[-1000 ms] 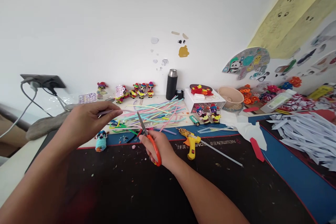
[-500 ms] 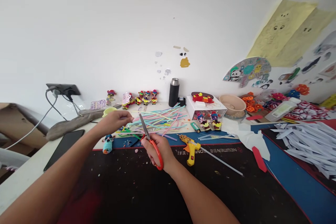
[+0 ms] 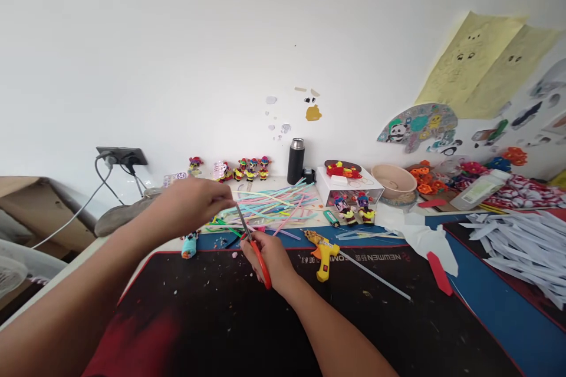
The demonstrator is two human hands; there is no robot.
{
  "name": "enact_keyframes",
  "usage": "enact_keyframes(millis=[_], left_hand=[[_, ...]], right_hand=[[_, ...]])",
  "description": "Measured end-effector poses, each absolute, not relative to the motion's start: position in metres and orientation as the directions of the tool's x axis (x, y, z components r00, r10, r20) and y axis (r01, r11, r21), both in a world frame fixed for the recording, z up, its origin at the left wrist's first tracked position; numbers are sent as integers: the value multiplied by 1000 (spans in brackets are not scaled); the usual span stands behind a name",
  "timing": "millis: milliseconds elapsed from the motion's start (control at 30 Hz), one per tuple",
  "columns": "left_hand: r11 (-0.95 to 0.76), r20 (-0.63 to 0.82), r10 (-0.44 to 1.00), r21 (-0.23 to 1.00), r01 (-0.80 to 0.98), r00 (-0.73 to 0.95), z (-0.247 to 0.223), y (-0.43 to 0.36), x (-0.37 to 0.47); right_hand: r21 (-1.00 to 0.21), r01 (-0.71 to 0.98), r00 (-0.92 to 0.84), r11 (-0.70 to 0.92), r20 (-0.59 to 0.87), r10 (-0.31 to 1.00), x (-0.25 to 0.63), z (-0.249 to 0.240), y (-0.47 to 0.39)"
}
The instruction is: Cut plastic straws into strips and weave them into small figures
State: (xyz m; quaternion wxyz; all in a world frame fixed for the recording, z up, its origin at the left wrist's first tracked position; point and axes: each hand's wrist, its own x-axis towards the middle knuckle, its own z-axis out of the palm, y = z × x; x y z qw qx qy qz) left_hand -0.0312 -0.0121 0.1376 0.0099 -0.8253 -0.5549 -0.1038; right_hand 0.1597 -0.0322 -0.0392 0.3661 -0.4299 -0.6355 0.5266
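Note:
My right hand (image 3: 275, 259) grips a pair of scissors (image 3: 243, 221) by the orange handles, with the blades pointing up and to the left. My left hand (image 3: 197, 203) is closed, thumb and fingers pinched together beside the scissor tips. Whatever lies in that pinch is too small to make out. Behind both hands spreads a pile of pastel paper strips (image 3: 283, 203). Below my left hand a small light-blue figure (image 3: 189, 245) stands at the mat's edge. To the right of my right hand lies a yellow hot glue gun (image 3: 326, 258) with a glue stick in it.
Small figurines (image 3: 252, 169) line the wall near a black thermos (image 3: 296, 162). A white box (image 3: 325, 185), a pink bowl (image 3: 391, 181) and a heap of white strips (image 3: 522, 247) are farther right. A power strip (image 3: 121, 156) with cables hangs at left. Scraps dot the dark mat (image 3: 265, 336).
My left hand has moved right and closer, up to the scissor tips. The scissors remain in my right hand, their blades now looking closer together. The view has shifted slightly.

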Motion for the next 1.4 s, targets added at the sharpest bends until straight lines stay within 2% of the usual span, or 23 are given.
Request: enact_keyframes(millis=[100, 200, 267, 367, 533, 600, 667, 767, 900, 1067, 1133, 1233, 1400], left_hand=[[-460, 39, 886, -61, 886, 462, 128, -4, -1], [-502, -32, 865, -77, 862, 501, 117, 20, 16], [-497, -62, 865, 29, 867, 497, 112, 42, 16], [-452, -79, 885, 91, 887, 459, 108, 73, 1], [-359, -81, 918, 242, 901, 388, 97, 78, -35], [-330, -39, 933, 305, 893, 357, 90, 64, -47], [-262, 62, 963, 432, 863, 262, 83, 47, -57], [-203, 141, 978, 507, 838, 152, 83, 20, -63], [-261, 176, 963, 427, 866, 203, 100, -9, -51], [-414, 132, 907, 105, 904, 400, 113, -13, -16], [-420, 117, 903, 39, 907, 413, 115, -3, -8], [-377, 138, 920, 56, 924, 367, 122, 22, -9], [-305, 79, 952, 289, 907, 295, 126, 61, -32]], right_hand=[[-944, 265, -358, 198, 95, 929, 158, -45, -31], [-894, 314, -370, 321, 196, 908, 156, -49, -32], [-885, 309, -373, 349, 225, 900, 156, -49, -32], [-903, 276, -364, 330, 219, 905, 159, -42, -34], [-993, 95, -342, 63, 27, 939, 162, -27, -36], [-1000, 5, -327, -20, -20, 945, 163, -23, -35], [-997, -55, -314, -59, -39, 949, 163, -22, -34], [-994, -78, -317, -82, -54, 947, 165, -22, -33], [-997, -22, -359, -79, -66, 931, 164, -22, -36], [-993, 116, -364, 31, -13, 931, 161, -27, -38], [-980, 174, -349, 94, 28, 937, 159, -31, -37], [-966, 216, -358, 139, 53, 932, 158, -34, -37], [-965, 215, -371, 149, 61, 927, 161, -28, -39]])
